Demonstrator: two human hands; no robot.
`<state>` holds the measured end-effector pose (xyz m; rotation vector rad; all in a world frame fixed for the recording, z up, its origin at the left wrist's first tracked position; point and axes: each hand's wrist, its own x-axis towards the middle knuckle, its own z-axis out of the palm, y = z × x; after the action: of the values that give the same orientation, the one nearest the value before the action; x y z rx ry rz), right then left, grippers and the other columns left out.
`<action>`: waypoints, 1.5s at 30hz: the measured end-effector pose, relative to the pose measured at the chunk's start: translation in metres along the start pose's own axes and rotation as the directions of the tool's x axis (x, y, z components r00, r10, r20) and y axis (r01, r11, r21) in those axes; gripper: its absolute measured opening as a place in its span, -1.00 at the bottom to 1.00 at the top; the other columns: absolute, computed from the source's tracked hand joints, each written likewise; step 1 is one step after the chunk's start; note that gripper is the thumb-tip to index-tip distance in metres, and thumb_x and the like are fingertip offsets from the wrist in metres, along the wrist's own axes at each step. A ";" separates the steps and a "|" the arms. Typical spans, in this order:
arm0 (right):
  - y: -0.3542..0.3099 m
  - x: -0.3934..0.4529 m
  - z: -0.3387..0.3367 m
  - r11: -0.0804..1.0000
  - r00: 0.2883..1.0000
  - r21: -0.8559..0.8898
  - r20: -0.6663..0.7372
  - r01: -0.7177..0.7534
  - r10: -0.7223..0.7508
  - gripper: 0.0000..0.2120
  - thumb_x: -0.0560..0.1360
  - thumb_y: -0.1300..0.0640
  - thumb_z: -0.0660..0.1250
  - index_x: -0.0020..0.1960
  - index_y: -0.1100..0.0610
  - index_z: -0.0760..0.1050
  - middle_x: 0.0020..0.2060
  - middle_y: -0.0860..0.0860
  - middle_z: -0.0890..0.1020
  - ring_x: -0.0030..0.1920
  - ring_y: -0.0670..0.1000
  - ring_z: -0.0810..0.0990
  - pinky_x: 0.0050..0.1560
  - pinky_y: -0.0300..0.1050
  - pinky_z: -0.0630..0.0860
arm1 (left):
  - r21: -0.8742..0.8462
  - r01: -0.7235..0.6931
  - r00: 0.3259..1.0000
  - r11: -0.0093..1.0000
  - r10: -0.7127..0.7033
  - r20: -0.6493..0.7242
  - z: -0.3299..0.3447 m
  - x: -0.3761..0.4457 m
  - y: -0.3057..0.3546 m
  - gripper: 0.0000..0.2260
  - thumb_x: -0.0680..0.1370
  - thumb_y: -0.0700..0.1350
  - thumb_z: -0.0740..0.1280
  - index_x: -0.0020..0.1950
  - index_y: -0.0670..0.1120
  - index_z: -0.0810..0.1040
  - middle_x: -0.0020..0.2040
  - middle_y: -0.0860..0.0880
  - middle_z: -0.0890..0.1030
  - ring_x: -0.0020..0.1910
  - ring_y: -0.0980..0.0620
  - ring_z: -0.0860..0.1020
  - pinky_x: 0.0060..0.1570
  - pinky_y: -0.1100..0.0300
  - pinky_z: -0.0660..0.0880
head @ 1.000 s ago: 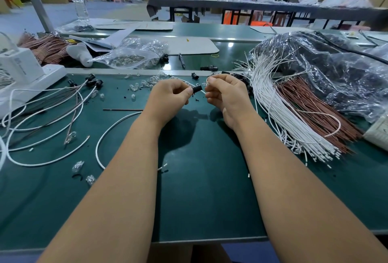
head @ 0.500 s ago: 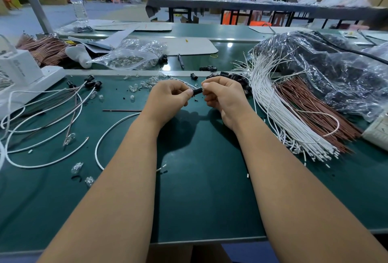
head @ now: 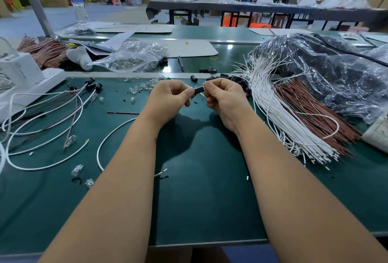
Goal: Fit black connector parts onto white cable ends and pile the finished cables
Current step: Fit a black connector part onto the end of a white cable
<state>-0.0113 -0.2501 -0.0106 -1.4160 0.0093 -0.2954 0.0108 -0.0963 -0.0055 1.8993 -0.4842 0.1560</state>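
We're working at the green worktop (head: 199, 199), both forearms reaching in from its near edge toward the middle. Biggest thing on it is the crinkled clear plastic sheet (head: 336, 73) heaped at the far right corner. Just left of that sheet, a thick bundle of white cables (head: 279, 120) is fanning from the far edge down toward the right edge, w/ a bundle of brown wires (head: 310, 113) lying alongside it on the right. Along the left edge the finished cables (head: 48, 124) are looping in a loose pile, black caps at their far ends, near a white device (head: 23, 78) sitting at the far left corner. A clear bag of small parts (head: 128, 61) is lying past the far edge, on the next surface. A single white cable (head: 109, 143) is curving across the worktop left of centre, passing under our left forearm.

Toward the far edge, centre, we're holding both hands together. Our left hand (head: 168, 97) is curling its fingers & pinching one end of the black connector (head: 199, 90). Our right hand (head: 224, 97) is pinching the other end, fingers curled tight. Connector is sitting just btwn the two thumbs, lifted off the worktop. Loose clear bulbs (head: 144, 87) & more black connector parts (head: 231, 79) are lying scattered right behind the hands.
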 end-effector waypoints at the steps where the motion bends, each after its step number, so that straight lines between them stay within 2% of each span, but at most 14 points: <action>1: 0.000 0.000 0.000 1.000 1.000 0.017 0.009 -0.002 0.001 -0.84 0.58 0.26 0.29 -0.18 0.20 0.48 -0.40 0.02 0.50 -0.45 -0.09 0.41 -0.38 -0.26 0.39 | -0.013 0.004 1.000 1.000 -0.004 0.001 0.000 0.000 0.000 -0.82 0.56 -0.13 0.35 -0.25 -0.07 0.60 -0.42 0.06 0.57 -0.51 0.19 0.32 -0.46 0.41 0.28; 7: -0.002 -0.002 0.000 0.999 0.998 0.004 0.042 -0.048 0.048 -0.80 0.60 0.26 0.25 -0.20 0.20 0.42 -0.41 0.05 0.47 -0.50 -0.11 0.37 -0.46 -0.31 0.34 | -0.061 -0.008 1.000 0.998 0.010 0.030 0.003 -0.002 -0.001 -0.82 0.56 -0.16 0.37 -0.25 -0.05 0.59 -0.41 0.01 0.56 -0.50 0.21 0.32 -0.44 0.38 0.27; 17: 0.001 -0.001 0.002 0.993 0.997 -0.118 0.073 0.030 -0.021 -0.75 0.61 0.24 0.23 -0.25 0.12 0.36 -0.45 0.00 0.44 -0.50 -0.12 0.34 -0.47 -0.31 0.29 | -0.095 0.003 1.000 0.995 -0.002 0.013 0.004 -0.002 -0.002 -0.84 0.56 -0.18 0.36 -0.23 -0.10 0.60 -0.41 0.00 0.58 -0.47 0.14 0.31 -0.42 0.33 0.26; 22: 0.000 0.000 0.012 0.995 0.997 -0.095 -0.071 0.024 -0.031 -0.84 0.60 0.18 0.25 -0.16 0.13 0.41 -0.42 0.01 0.50 -0.51 -0.09 0.41 -0.45 -0.23 0.35 | -0.066 -0.043 0.998 0.997 0.040 -0.045 0.012 -0.003 0.003 -0.83 0.56 -0.18 0.35 -0.20 -0.17 0.63 -0.37 -0.07 0.60 -0.51 0.19 0.32 -0.42 0.35 0.28; 26: -0.002 -0.001 0.019 0.991 0.989 -0.102 -0.114 0.085 -0.096 -0.92 0.56 0.22 0.30 -0.08 0.13 0.41 -0.35 0.04 0.53 -0.49 -0.10 0.44 -0.45 -0.26 0.40 | 0.031 -0.100 0.991 0.995 0.102 -0.089 0.012 0.001 0.005 -0.82 0.58 -0.14 0.32 -0.20 -0.09 0.63 -0.36 -0.03 0.59 -0.49 0.21 0.37 -0.40 0.40 0.31; 28: -0.007 -0.001 0.021 0.987 0.963 -0.065 -0.220 0.146 -0.157 -0.91 0.58 0.24 0.27 -0.07 0.11 0.39 -0.32 0.04 0.53 -0.47 -0.11 0.47 -0.42 -0.25 0.44 | 0.088 -0.094 0.990 0.992 0.103 -0.100 0.011 0.004 0.004 -0.80 0.61 -0.12 0.28 -0.14 -0.14 0.63 -0.36 0.00 0.56 -0.47 0.15 0.33 -0.40 0.29 0.30; 30: -0.013 -0.002 0.022 0.971 0.891 -0.045 -0.389 0.235 -0.234 -0.89 0.58 0.23 0.26 -0.07 0.06 0.38 -0.31 0.04 0.54 -0.42 -0.07 0.52 -0.35 -0.17 0.49 | 0.215 -0.094 0.988 0.972 0.118 -0.099 0.010 0.006 0.001 -0.78 0.63 -0.13 0.22 -0.08 -0.20 0.60 -0.33 -0.03 0.52 -0.42 0.06 0.34 -0.36 0.18 0.28; 32: -0.015 -0.005 0.022 0.937 0.791 -0.127 -0.507 0.325 -0.343 -0.86 0.56 0.22 0.28 -0.05 0.00 0.37 -0.32 0.04 0.55 -0.36 0.01 0.57 -0.26 -0.04 0.54 | 0.356 -0.108 0.984 0.928 0.150 -0.094 0.007 0.006 -0.001 -0.78 0.64 -0.16 0.17 -0.04 -0.19 0.59 -0.26 -0.06 0.51 -0.35 0.01 0.36 -0.30 0.16 0.25; 33: -0.015 -0.007 0.024 0.917 0.765 -0.179 -0.507 0.357 -0.397 -0.84 0.56 0.22 0.27 -0.03 -0.02 0.36 -0.32 0.04 0.56 -0.33 0.03 0.59 -0.22 -0.03 0.55 | 0.385 -0.108 0.981 0.917 0.162 -0.110 0.006 0.006 0.000 -0.77 0.64 -0.17 0.16 -0.03 -0.17 0.60 -0.25 -0.04 0.50 -0.34 0.02 0.37 -0.30 0.16 0.24; 35: -0.014 -0.012 0.032 0.880 0.775 -0.264 -0.420 0.394 -0.473 -0.82 0.55 0.23 0.25 0.03 -0.01 0.33 -0.32 0.01 0.56 -0.29 0.00 0.59 -0.18 -0.11 0.54 | 0.384 -0.089 0.969 0.919 0.170 -0.182 0.004 0.007 0.005 -0.78 0.64 -0.15 0.14 -0.05 -0.13 0.57 -0.33 0.04 0.44 -0.40 0.07 0.35 -0.37 0.15 0.21; 38: -0.006 -0.020 0.043 0.767 0.812 -0.464 -0.153 0.444 -0.563 -0.86 0.54 0.26 0.25 -0.01 0.06 0.34 -0.36 -0.10 0.50 -0.33 -0.13 0.49 -0.26 -0.23 0.43 | 0.331 -0.075 0.936 0.941 0.182 -0.303 -0.001 0.008 0.021 -0.81 0.64 -0.14 0.17 -0.06 -0.09 0.56 -0.42 0.12 0.41 -0.46 0.15 0.34 -0.42 0.20 0.24; 40: -0.001 -0.022 0.049 0.672 0.851 -0.578 0.078 0.464 -0.520 -0.90 0.53 0.25 0.26 -0.05 0.08 0.38 -0.36 -0.09 0.49 -0.32 -0.03 0.46 -0.27 -0.06 0.42 | 0.377 -0.093 0.922 0.921 0.222 -0.317 -0.012 0.010 0.034 -0.81 0.63 -0.14 0.19 -0.02 -0.12 0.59 -0.37 0.06 0.50 -0.42 0.13 0.39 -0.38 0.26 0.27; 42: 0.005 -0.023 0.053 0.603 0.868 -0.635 0.258 0.483 -0.423 -0.92 0.53 0.22 0.26 -0.02 0.07 0.42 -0.33 -0.07 0.49 -0.33 0.01 0.43 -0.28 -0.01 0.43 | 0.468 -0.096 0.920 0.879 0.258 -0.296 -0.034 0.015 0.044 -0.80 0.62 -0.13 0.21 0.03 -0.13 0.62 -0.25 -0.02 0.59 -0.33 0.05 0.46 -0.29 0.21 0.34; 45: 0.008 -0.023 0.057 0.552 0.872 -0.676 0.355 0.489 -0.337 -0.90 0.53 0.18 0.28 0.03 0.06 0.46 -0.28 -0.04 0.52 -0.32 0.00 0.43 -0.24 -0.02 0.46 | 0.621 -0.052 0.938 0.782 0.252 -0.240 -0.079 0.022 0.049 -0.80 0.59 -0.12 0.24 0.07 -0.10 0.65 -0.12 -0.06 0.64 -0.20 -0.02 0.54 -0.16 0.14 0.44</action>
<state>-0.0218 -0.1892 -0.0127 -2.2920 -0.4190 -0.6026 0.0207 -0.0438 0.0741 2.4018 -0.3965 0.7972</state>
